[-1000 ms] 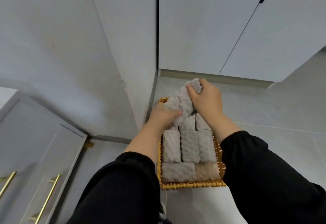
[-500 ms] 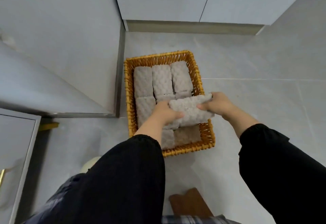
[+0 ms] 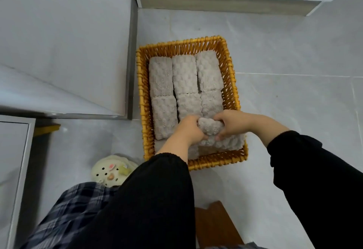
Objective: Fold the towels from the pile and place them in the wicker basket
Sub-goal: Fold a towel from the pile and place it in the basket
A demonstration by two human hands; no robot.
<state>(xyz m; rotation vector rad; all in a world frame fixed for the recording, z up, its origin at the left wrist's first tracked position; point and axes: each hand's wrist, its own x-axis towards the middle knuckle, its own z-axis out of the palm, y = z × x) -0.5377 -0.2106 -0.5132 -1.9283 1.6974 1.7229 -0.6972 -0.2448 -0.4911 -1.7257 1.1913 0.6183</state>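
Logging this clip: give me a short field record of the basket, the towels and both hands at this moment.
basket: wicker basket on the floor
stored towels: six folded towels visible in two rows of three
held towel: grey towel, at the basket's near end
left hand: left hand gripping the towel
right hand: right hand gripping the towel

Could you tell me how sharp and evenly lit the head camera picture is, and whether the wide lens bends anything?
Head view: light is soft and even, without glare; the wicker basket and folded towels look reasonably sharp; the black sleeves near the lens are soft; the floor tile seam bows slightly from wide-angle distortion.
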